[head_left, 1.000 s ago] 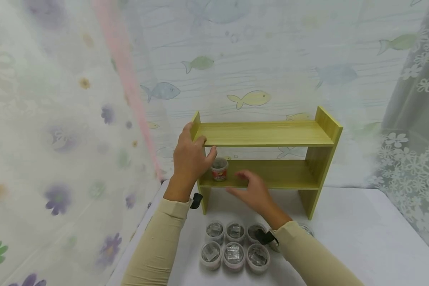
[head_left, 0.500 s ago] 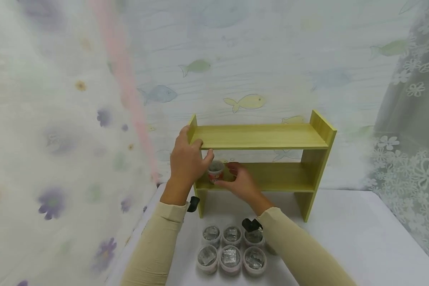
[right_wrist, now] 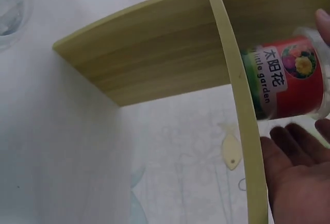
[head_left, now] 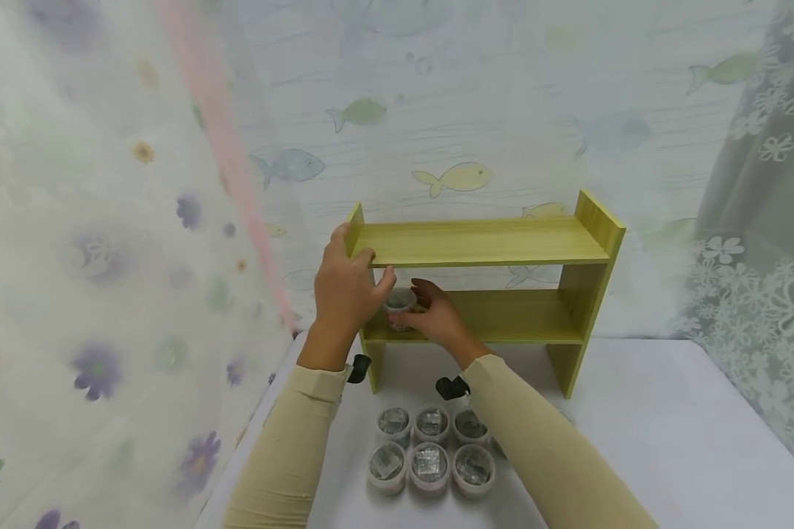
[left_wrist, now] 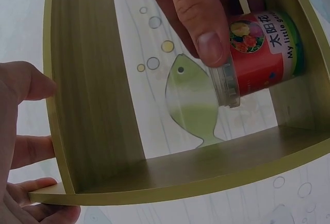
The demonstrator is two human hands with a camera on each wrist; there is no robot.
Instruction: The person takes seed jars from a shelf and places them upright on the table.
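Note:
My left hand (head_left: 345,290) grips the upper left corner of a yellow-green wooden shelf rack (head_left: 483,242). Its fingers lie along the outer side, as the left wrist view also shows. On the middle board, near the left panel, stands an upright plastic cup (left_wrist: 260,54) with a red flower label reading "My little garden". My right hand (head_left: 440,319) is round the cup's right side, thumb in front and fingers behind. From the right wrist, some fingers (right_wrist: 296,144) show beside the cup with a small gap; the exact contact of the others is hidden.
Several similar cups (head_left: 428,464) stand in two rows on the white tabletop (head_left: 655,426) before the rack, partly covered by the right sleeve (head_left: 542,448). A fish-patterned curtain (head_left: 490,110) hangs behind, and a flowered one (head_left: 106,257) at the left.
My right hand has moved left along the middle board and closed round the cup, which stays in about the same place. My left hand has kept its grip on the rack.

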